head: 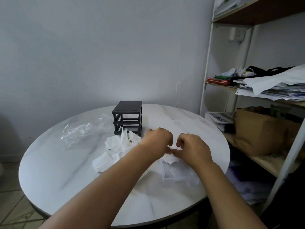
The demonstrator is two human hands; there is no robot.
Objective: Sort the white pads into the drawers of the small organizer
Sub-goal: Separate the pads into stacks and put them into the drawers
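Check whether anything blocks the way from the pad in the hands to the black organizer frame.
A loose pile of white pads lies against the black organizer frame, its front bays open. Both hands pinch one pad right of the pile.

Both bare forearms reach forward, converging in front of black organizer frame (127,118), slightly to its right. Left hand (156,139) knuckles up, fingers curled. Right hand (193,148) likewise, thumb and fingertips pinching, apparently on white pad (170,157) between hands; grip partly hidden.
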